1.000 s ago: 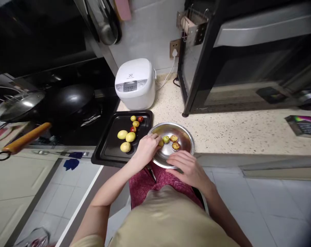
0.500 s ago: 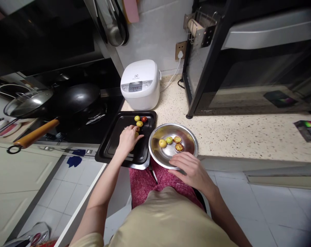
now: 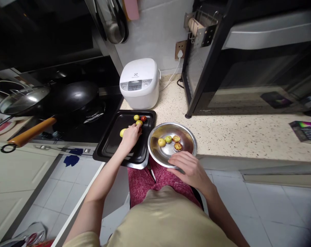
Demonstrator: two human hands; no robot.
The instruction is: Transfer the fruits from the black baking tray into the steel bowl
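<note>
My left hand (image 3: 131, 136) reaches over the black baking tray (image 3: 111, 140), its fingers bent downward and close together. What lies under the fingertips is hidden. Just beyond them are small yellow round fruits (image 3: 136, 117) and a dark red one (image 3: 143, 118); another yellow fruit (image 3: 122, 132) sits to the left of the hand. My right hand (image 3: 187, 168) grips the near right rim of a shallow steel bowl (image 3: 155, 156), fingers inside and thumb below. The bowl holds a yellow fruit (image 3: 162, 142), a green one (image 3: 168, 139) and two browned pieces (image 3: 178, 146).
A white rice cooker (image 3: 139, 84) stands behind the tray. At left, a wok (image 3: 76, 96) and a lidded pan (image 3: 29, 99) are on the stove, with an orange-brown handle (image 3: 33, 132) jutting out. A black oven (image 3: 248, 75) occupies the right counter, near a small dark box (image 3: 306, 132).
My left hand has shifted slightly right and toward the fruits at the tray's right side. A yellow fruit now shows to its left. My right hand stays on the bowl.
</note>
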